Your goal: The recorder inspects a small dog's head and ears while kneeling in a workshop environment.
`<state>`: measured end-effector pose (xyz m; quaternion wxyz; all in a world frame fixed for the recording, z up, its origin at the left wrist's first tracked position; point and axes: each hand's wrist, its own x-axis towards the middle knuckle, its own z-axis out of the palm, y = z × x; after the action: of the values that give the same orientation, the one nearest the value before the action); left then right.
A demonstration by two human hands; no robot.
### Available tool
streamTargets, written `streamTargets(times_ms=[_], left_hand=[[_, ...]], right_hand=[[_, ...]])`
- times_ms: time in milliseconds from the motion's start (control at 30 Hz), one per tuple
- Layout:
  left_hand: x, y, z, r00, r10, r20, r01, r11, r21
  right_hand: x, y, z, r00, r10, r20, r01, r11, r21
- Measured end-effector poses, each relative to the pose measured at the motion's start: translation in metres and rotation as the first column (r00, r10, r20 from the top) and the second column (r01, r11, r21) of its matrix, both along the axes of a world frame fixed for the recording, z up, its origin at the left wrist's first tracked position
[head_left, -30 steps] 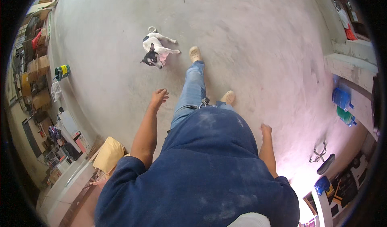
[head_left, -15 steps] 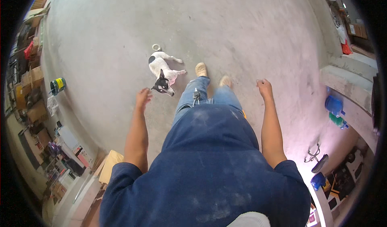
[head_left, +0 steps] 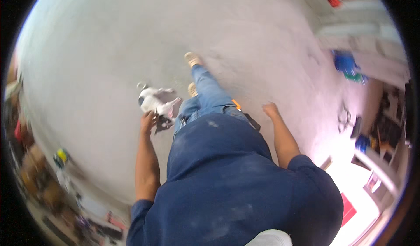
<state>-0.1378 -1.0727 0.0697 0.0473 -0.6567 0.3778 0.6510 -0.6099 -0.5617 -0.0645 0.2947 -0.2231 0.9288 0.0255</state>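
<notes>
My left hand (head_left: 149, 120) hangs out to the left of my body with its fingers bent and a little apart, and nothing shows in it. Past its fingertips, partly overlapped by them in the picture, a white dog with black patches (head_left: 151, 102) lies on the floor; whether they touch cannot be told. On the other side, away from any object, my right hand (head_left: 271, 109) has its fingers curled in, slightly blurred, with nothing visible in them. My legs in blue jeans (head_left: 212, 86) are in mid-stride, in beige clogs (head_left: 191, 59).
A pale ring-shaped item (head_left: 141, 85) lies by the dog. Cardboard boxes (head_left: 37, 158) and clutter line the left wall. Blue bottles (head_left: 344, 63) stand by a ledge at right. Below them are a dark-seated metal-framed item (head_left: 344, 117) and a bright white surface with a red item (head_left: 348, 209).
My view has turned, and the room's contents have shifted within it. My legs have changed stride. The dog now appears lower and farther left, beyond my left hand.
</notes>
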Motion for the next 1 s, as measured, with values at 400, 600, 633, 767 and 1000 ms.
streamTargets(times_ms=[400, 600, 633, 767, 1000], left_hand=[[0.027, 0.006, 0.021, 0.991, 0.135, 0.019, -0.133, 0.987, -0.095], [0.023, 0.057, -0.043, -0.109, -0.766, 0.633, 0.817, -0.432, -0.382], [-0.008, 0.065, -0.045, -0.127, -0.752, 0.647, 0.785, -0.475, -0.398], [-0.150, 0.124, -0.058, 0.068, -0.831, 0.552, 0.951, -0.114, -0.288], [-0.450, 0.227, -0.021, 0.652, -0.758, -0.008, 0.740, 0.639, -0.211]], right_hand=[[-0.002, -0.059, 0.133, 0.920, -0.318, 0.228, 0.367, 0.903, -0.225], [0.019, 0.045, 0.141, 0.789, -0.602, 0.124, 0.607, 0.731, -0.311], [0.031, 0.084, 0.134, 0.749, -0.646, 0.144, 0.651, 0.679, -0.339], [0.127, 0.287, 0.032, 0.030, -0.912, 0.409, 0.863, -0.183, -0.472], [0.300, 0.440, 0.093, -0.538, -0.737, 0.409, 0.588, -0.676, -0.444]])
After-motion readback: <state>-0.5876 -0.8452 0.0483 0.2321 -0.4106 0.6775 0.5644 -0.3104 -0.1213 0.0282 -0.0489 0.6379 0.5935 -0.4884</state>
